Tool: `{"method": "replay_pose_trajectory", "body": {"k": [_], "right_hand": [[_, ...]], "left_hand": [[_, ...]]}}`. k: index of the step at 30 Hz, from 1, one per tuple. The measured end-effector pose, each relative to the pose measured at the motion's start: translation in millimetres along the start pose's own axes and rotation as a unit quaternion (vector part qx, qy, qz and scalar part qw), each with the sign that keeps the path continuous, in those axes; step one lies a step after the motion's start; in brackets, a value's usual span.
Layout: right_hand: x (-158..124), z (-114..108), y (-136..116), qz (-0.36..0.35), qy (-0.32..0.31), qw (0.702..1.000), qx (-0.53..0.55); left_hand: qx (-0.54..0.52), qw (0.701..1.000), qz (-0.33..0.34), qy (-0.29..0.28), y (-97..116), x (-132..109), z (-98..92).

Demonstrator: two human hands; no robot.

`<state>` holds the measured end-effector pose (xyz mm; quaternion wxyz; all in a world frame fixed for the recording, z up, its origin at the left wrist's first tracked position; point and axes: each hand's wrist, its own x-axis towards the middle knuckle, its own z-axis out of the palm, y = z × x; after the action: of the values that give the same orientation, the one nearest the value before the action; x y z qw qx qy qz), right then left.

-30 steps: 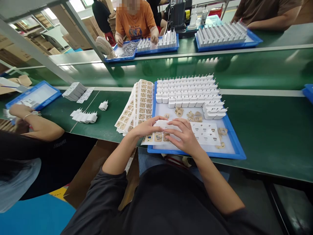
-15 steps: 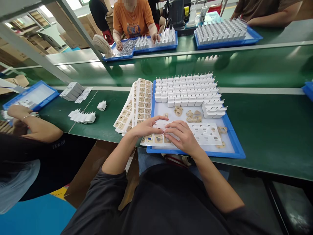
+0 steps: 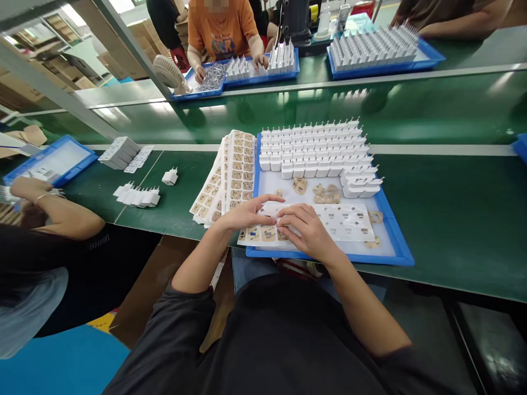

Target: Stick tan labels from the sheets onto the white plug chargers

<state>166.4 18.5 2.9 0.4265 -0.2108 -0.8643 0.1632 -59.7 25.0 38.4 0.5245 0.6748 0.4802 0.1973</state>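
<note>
My left hand (image 3: 244,215) and my right hand (image 3: 307,229) meet over a white sticker sheet (image 3: 341,222) lying in the near part of a blue tray (image 3: 395,241). Both hands curl around a small white charger plug (image 3: 269,209) held just above the sheet. Tan labels remain along the sheet's near edge. Rows of white charger plugs (image 3: 317,151) stand upright in the tray's far half. A few peeled tan label scraps (image 3: 323,193) lie loose between the plugs and the sheet.
A fanned stack of label sheets (image 3: 230,173) lies left of the tray on the green conveyor. Loose white plugs (image 3: 138,196) sit further left near another person's arm (image 3: 53,211). Across the belt, other workers sit at blue trays of plugs (image 3: 379,52).
The view has shifted slightly. My hands stay together over the sheet with only small finger movements.
</note>
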Motion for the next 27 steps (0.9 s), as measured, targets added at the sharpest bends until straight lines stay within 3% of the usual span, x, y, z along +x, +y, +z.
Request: {"method": "replay_pose_trajectory", "body": {"k": [7,12,14,18,20,23,27], "right_hand": [[-1.5,-12.9,-3.8,0.078,0.049,0.986,0.139],[-8.6,-9.9,3.5,0.216,0.147,0.933,0.249],[-10.4,-7.3,6.4,0.265,0.156,0.917,0.256],[-10.4,-5.3,7.2,0.292,0.137,0.908,0.269],[-9.6,-5.7,5.9,0.290,0.135,0.908,0.269],[-8.7,-7.4,4.5,0.287,0.126,0.912,0.263],[-8.4,-10.3,5.7,0.257,0.108,0.926,0.255]], "left_hand": [[0.040,0.999,0.020,0.003,0.9,-5.8,-11.8],[0.179,0.983,0.026,0.015,-6.0,-8.2,-15.5],[0.245,0.967,0.050,0.046,-9.1,-2.0,-16.1],[0.354,0.906,0.062,0.223,-9.2,31.0,-18.8],[0.408,0.866,0.072,0.278,-5.2,54.2,-18.4],[0.469,0.833,0.090,0.280,2.7,87.5,-12.0],[0.501,0.814,0.085,0.283,8.5,114.5,0.4]]}}
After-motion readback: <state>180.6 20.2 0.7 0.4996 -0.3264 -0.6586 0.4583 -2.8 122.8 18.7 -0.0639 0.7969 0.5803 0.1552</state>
